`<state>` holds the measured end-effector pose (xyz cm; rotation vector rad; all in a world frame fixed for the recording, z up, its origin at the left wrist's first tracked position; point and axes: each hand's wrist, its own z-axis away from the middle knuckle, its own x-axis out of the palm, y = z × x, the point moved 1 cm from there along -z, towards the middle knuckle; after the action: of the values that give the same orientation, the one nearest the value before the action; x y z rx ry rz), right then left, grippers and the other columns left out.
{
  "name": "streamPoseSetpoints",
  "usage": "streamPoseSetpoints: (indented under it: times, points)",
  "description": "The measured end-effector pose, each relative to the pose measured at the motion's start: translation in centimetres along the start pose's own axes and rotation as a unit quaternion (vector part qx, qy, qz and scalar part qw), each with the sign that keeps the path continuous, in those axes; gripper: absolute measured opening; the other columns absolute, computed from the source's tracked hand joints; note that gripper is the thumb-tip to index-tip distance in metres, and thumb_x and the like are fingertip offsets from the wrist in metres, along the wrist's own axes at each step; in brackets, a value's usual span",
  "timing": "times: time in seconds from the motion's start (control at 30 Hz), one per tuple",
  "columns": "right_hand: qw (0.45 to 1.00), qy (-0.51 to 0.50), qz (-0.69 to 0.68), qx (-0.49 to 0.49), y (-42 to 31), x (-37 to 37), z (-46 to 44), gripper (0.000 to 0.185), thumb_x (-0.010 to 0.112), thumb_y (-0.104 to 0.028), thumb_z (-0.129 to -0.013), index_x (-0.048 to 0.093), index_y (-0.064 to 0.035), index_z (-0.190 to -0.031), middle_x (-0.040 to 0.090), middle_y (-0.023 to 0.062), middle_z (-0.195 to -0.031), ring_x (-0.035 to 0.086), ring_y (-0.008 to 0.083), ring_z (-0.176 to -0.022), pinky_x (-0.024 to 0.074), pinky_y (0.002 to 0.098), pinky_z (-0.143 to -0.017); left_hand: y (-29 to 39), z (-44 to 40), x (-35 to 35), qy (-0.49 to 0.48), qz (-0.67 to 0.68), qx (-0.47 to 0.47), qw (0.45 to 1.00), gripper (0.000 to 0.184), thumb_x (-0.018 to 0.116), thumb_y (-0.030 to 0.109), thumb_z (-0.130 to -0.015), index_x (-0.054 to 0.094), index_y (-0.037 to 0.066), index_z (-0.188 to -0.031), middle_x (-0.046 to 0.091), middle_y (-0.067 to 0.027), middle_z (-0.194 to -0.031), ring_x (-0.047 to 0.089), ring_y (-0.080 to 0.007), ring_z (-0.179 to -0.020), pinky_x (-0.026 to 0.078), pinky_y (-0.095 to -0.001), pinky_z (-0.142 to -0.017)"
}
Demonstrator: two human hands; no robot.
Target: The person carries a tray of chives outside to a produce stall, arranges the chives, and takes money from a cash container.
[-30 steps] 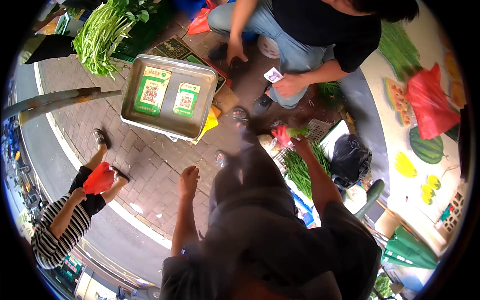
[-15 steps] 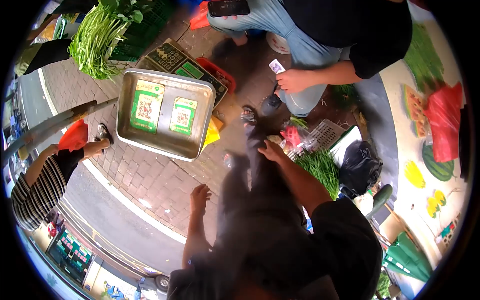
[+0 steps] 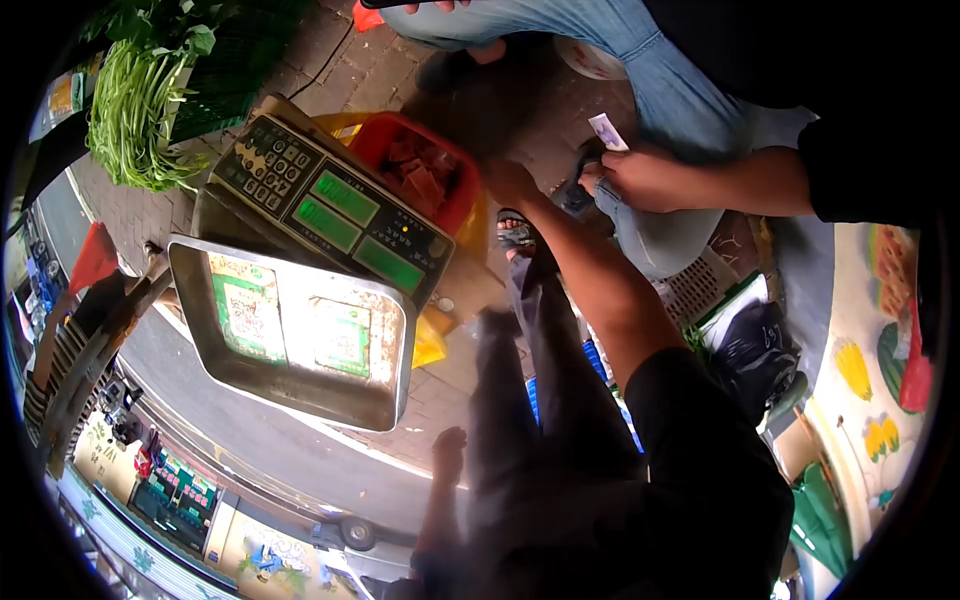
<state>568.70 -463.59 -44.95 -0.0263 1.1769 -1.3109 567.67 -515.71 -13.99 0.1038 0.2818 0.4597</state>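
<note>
My right hand [image 3: 508, 184] reaches forward to the right edge of a red basket [image 3: 465, 205] holding reddish flat pieces. Its fingers are in shadow, too dark to read. My left hand [image 3: 449, 452] hangs low beside my leg, dim, its fingers curled with nothing visible in them. Left of the basket is a scale [image 3: 330, 205] with green displays. The scale's metal tray [image 3: 300, 395] bears two green-and-white code cards [image 3: 248, 315], glaring in the light. Another person's hand [image 3: 640, 180] holds a small purple-and-white paper [image 3: 607, 132] near a bent knee.
Leafy green stems [image 3: 135, 120] lie at the upper left. A metal pole [image 3: 95, 365] crosses the left side, near a person carrying a red bag [image 3: 94, 258]. At the right are a white crate [image 3: 700, 285], a black plastic bag [image 3: 755, 345] and a painted wall [image 3: 875, 450].
My right hand has moved forward from beside my thigh to the red basket. The scale and basket show larger and more fully. The striped-shirt person has shifted farther left in view.
</note>
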Motion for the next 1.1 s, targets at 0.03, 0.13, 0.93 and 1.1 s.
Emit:
streamPoseSetpoints:
  times: [0.03, 0.13, 0.93, 1.1]
  points:
    - [0.999, 0.044, 0.0, -0.016, -0.3, 0.5, -0.8, 0.023, 0.053, -0.024, -0.088, 0.063, -0.0063, -0.099, 0.065, 0.0213, -0.091, 0.064, 0.0433, -0.087, 0.0512, 0.0511, -0.074, 0.7, 0.3, 0.5, -0.002, 0.005, -0.024, 1.0, 0.039, 0.064, 0.027, -0.087, 0.062, 0.004, -0.117, 0.069, -0.0045, -0.097, 0.065, -0.0142, -0.084, 0.048, -0.0278, -0.069]
    - [0.986, 0.067, -0.133, 0.073, -2.0, 1.1, -1.9, 0.029, 0.056, -0.029, -0.086, 0.064, -0.0101, -0.106, 0.067, 0.0212, -0.093, 0.065, 0.0419, -0.089, 0.052, 0.0512, -0.076, 1.3, 0.6, 1.1, 0.01, -0.001, -0.059, 0.998, 0.036, 0.063, 0.028, -0.088, 0.063, 0.004, -0.116, 0.069, -0.0043, -0.096, 0.067, -0.0147, -0.082, 0.049, -0.028, -0.068]
    - [0.983, 0.1, -0.143, 0.057, 3.3, -5.4, -1.0, 0.037, 0.057, -0.025, -0.094, 0.057, -0.0028, -0.123, 0.066, 0.0221, -0.108, 0.063, 0.0361, -0.104, 0.0496, 0.0419, -0.087, 4.3, -2.1, 4.0, 0.023, 0.016, -0.056, 0.998, 0.036, 0.063, 0.024, -0.089, 0.063, 0.0, -0.116, 0.07, -0.0079, -0.096, 0.067, -0.0156, -0.083, 0.049, -0.0273, -0.069]
    - [0.973, 0.194, -0.118, 0.031, -1.7, -8.5, 1.3, 0.033, 0.051, -0.022, -0.095, 0.057, -0.0014, -0.12, 0.064, 0.0223, -0.11, 0.062, 0.0366, -0.1, 0.0489, 0.0453, -0.084, 2.0, -3.2, 4.8, 0.033, -0.063, 0.021, 0.997, 0.035, 0.064, 0.022, -0.089, 0.065, -0.002, -0.113, 0.069, -0.0092, -0.093, 0.066, -0.0166, -0.083, 0.051, -0.0299, -0.072]
